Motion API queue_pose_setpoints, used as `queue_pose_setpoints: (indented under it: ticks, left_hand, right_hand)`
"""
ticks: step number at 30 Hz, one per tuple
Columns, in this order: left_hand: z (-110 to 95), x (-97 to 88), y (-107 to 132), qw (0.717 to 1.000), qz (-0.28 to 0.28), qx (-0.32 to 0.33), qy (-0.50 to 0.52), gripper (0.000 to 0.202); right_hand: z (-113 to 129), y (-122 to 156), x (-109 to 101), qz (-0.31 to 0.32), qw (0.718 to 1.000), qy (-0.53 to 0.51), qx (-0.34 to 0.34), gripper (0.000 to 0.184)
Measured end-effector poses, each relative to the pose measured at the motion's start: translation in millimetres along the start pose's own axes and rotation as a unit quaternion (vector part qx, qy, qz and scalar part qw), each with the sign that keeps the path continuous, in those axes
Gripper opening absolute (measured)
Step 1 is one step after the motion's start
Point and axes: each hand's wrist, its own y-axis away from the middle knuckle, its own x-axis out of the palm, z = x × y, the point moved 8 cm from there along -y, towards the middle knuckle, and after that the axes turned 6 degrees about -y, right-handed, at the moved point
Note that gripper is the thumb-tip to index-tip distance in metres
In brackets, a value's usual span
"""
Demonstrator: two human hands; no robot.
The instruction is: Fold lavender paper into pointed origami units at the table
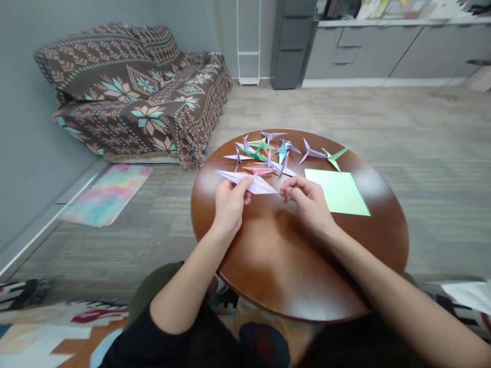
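My left hand (230, 203) grips a long, pointed piece of folded lilac paper (251, 182) over a round, polished brown wooden table (383, 240). My right hand (309, 203) sits just right of the paper's tip, its fingers loosely curled and holding nothing. Beyond my right hand lies a flat square sheet of light green paper (337, 191). Several finished origami cranes lie in a loose cluster across the far half of the table, among them a pink one (258, 170) and a green one (335, 157).
A sofa (130, 92) under a patterned brown throw stands at the far left, with a pastel tie-dye mat (107, 194) on the carpet before it. Grey cabinets (368, 51) and a grey drawer tower (291, 43) line the far wall.
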Motion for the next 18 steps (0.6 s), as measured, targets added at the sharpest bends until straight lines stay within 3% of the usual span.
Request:
queue_pose_setpoints:
  ticks: [3,5,10,12,14,18]
  left_hand:
    - [3.8,7.0,1.7,0.999,0.038,0.011,-0.017,0.031]
    - [5.8,12.0,2.5,0.997,0.066,0.023,-0.017,0.037]
    - [-0.6,11.2,2.5,0.993,0.065,0.093,-0.036,0.095]
    - [-8.0,11.3,4.5,0.988,0.065,0.134,-0.045,0.103]
    - [-15.4,15.4,7.9,0.98,0.086,0.17,-0.063,0.085]
    - [-17.7,26.2,12.2,0.961,0.142,0.192,-0.139,0.022]
  right_hand:
    - [10.7,5.4,10.6,0.047,0.998,-0.012,-0.048,0.018]
    - [13.2,8.7,17.1,0.08,0.995,-0.006,-0.056,0.017]
    - [10.5,7.5,13.7,0.063,0.997,0.018,-0.048,0.022]
    - [9.6,6.0,11.8,0.054,0.997,0.019,-0.049,0.025]
    - [9.9,5.4,10.8,0.048,0.997,0.02,-0.054,0.023]
    - [11.9,6.4,11.0,0.048,0.997,0.027,-0.063,0.021]
